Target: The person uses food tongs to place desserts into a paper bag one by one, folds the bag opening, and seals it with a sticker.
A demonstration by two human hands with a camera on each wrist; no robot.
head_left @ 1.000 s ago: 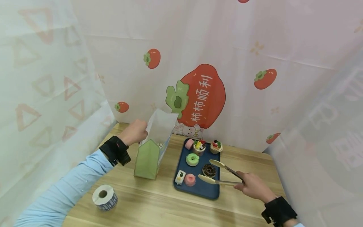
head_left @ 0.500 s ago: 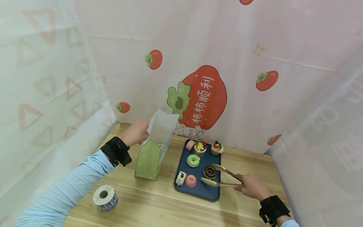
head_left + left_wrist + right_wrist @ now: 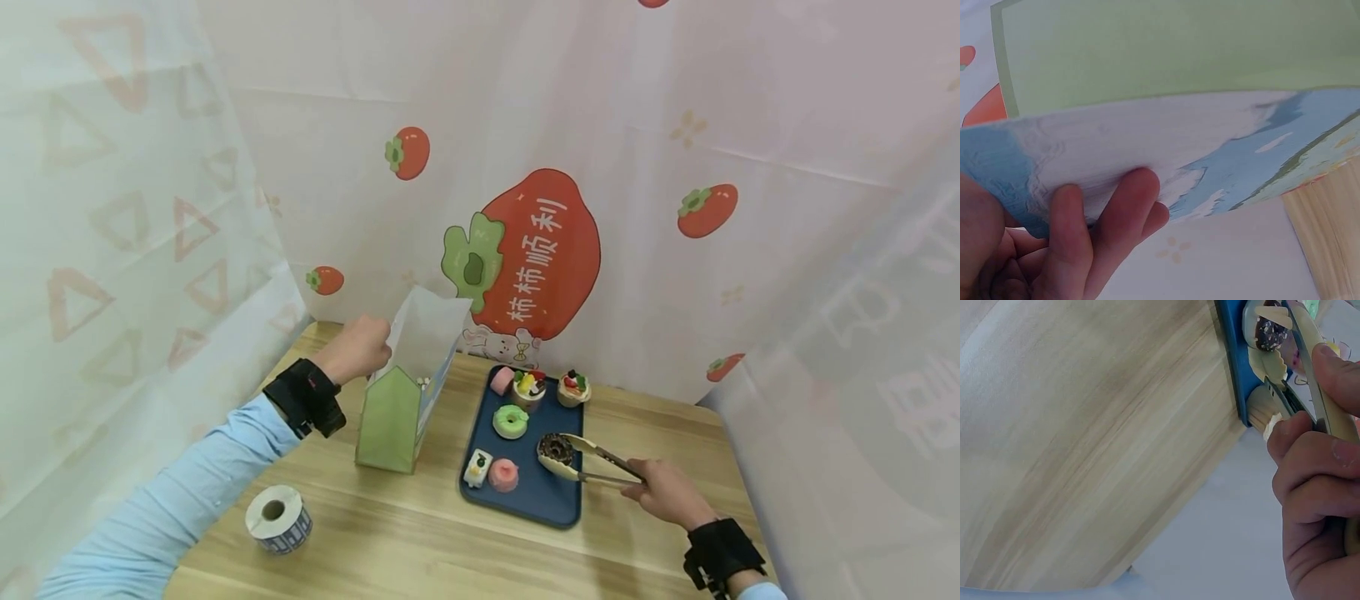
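My left hand (image 3: 358, 348) pinches the upper edge of a standing paper bag (image 3: 388, 425) with green sides; its mouth gapes. In the left wrist view, fingers (image 3: 1132, 200) lie against the bag's blue-and-white printed panel (image 3: 1104, 144). On the right, my hand (image 3: 666, 493) grips a pair of tongs (image 3: 561, 470) with cream scalloped tips. Those tips lie on either side of a chocolate doughnut (image 3: 553, 448) on the dark blue tray (image 3: 540, 510). The right wrist view shows thumb and fingers curled around the tongs (image 3: 1329, 412), with sprinkles on the doughnut (image 3: 1269, 331).
Also on the tray are a green doughnut (image 3: 511, 422), a pink round cake (image 3: 503, 476), a white square cake (image 3: 477, 468), a fruit cup (image 3: 528, 390), a pink piece (image 3: 502, 381) and a fruit tart (image 3: 573, 389). A label roll (image 3: 278, 520) stands front left. Printed curtains surround the table.
The right hand's tongs have moved in around the chocolate doughnut, and their tips have come closer together. The left hand stays at the bag's edge.
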